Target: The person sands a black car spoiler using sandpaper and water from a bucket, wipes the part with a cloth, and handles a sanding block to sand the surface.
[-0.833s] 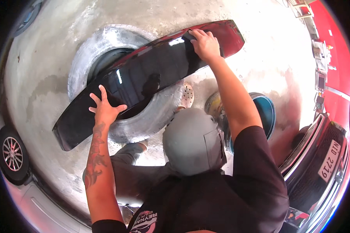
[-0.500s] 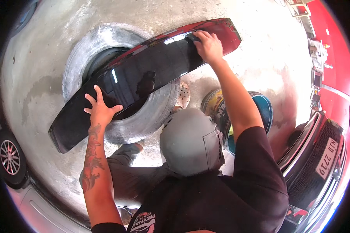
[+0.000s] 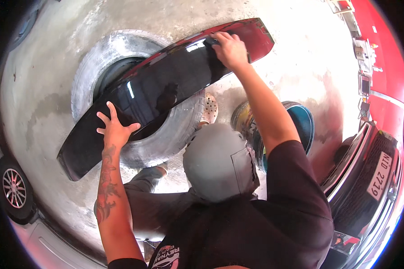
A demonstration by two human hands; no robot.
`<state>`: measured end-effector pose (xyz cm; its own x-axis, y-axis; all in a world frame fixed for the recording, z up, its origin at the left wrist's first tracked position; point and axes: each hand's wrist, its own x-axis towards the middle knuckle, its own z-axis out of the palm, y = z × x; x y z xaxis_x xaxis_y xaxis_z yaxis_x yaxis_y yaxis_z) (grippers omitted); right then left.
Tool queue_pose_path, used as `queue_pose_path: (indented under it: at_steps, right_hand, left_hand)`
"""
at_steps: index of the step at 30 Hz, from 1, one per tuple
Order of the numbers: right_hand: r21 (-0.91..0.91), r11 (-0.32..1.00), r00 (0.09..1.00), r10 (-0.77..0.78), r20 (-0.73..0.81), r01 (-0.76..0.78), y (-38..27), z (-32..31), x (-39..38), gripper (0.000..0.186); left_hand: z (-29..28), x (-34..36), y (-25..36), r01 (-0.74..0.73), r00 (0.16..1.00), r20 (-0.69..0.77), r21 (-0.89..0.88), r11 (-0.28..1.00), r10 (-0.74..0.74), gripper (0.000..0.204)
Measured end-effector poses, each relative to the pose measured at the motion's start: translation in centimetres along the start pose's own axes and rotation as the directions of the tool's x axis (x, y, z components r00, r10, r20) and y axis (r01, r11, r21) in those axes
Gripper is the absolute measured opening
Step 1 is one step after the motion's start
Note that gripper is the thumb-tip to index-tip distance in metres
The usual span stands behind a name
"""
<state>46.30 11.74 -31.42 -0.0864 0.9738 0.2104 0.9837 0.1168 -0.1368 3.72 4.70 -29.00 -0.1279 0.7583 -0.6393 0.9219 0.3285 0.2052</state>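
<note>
A long, glossy black car panel (image 3: 152,85) with a reddish sheen at its far right end lies slantwise across a grey, dusty tyre (image 3: 90,67). My left hand (image 3: 115,130) rests on the panel's near left part, its fingers spread wide and nothing in its grasp. Toward the far right, my right hand (image 3: 231,50) presses on the panel near its far edge with bent fingers. Something small and dark shows by those fingertips, mostly covered, so I cannot make out what it is. Part of the tyre's hole shows below the panel.
Right of my knee stand a paint-marked bucket (image 3: 244,119) and a blue-lined bucket (image 3: 300,121), partly behind my right arm. A dark car bumper (image 3: 363,179) is at the right. At the left is a parked car's wheel (image 3: 14,186). Tools line the red wall (image 3: 388,67).
My right hand has slid a little to the left along the panel. My left hand keeps its place on the panel, fingers still spread.
</note>
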Motion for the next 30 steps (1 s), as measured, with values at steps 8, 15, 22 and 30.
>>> queue_pose_path:
  at_steps: [8,15,22,30]
  right_hand:
    - [-0.079,0.976,0.968,0.214,0.130,-0.205,1.1,-0.8,-0.9,0.037]
    - [0.056,0.998,0.998,0.036,0.061,-0.039,-1.4,0.0,0.8,0.034]
    - [-0.103,0.952,0.954,0.279,-0.105,-0.290,-2.2,0.5,1.8,0.031]
    - [-0.112,0.970,0.976,0.211,-0.055,-0.216,-2.4,1.1,0.9,0.031]
  left_hand:
    - [-0.2,-0.4,0.1,-0.034,0.999,0.023,-0.007,0.999,0.034,0.134]
    - [-0.4,-0.3,0.4,-0.028,1.000,0.013,-0.012,1.000,0.028,0.136]
    - [-0.2,-0.5,0.2,-0.028,1.000,0.005,-0.012,1.000,0.028,0.135]
    - [-0.3,-0.5,0.4,-0.022,1.000,0.011,-0.019,1.000,0.022,0.135]
